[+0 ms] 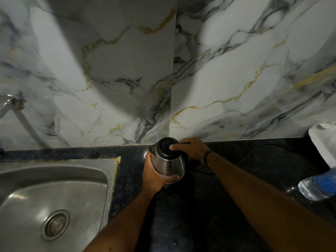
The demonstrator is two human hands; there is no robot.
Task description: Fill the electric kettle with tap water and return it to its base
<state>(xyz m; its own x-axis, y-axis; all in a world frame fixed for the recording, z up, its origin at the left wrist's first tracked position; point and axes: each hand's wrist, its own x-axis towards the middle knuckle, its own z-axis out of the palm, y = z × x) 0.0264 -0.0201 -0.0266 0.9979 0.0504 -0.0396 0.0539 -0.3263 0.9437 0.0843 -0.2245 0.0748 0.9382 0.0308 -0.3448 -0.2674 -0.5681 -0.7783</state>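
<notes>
A stainless steel electric kettle (168,163) with a black lid stands on the dark counter near the marble wall. My left hand (156,174) wraps around its lower left side. My right hand (190,148) reaches over from the right, with the thumb pressed on the black lid and the fingers behind the top by the handle. The base is hidden under the kettle; its black cord (254,151) runs off to the right. The steel sink (54,197) lies to the left, and a tap (11,104) juts from the wall above it.
A clear water bottle with a blue label (318,184) lies at the right edge of the counter. A white plastic bag (323,142) sits behind it. The marble wall rises directly behind the kettle. The dark counter (200,215) spreads in front.
</notes>
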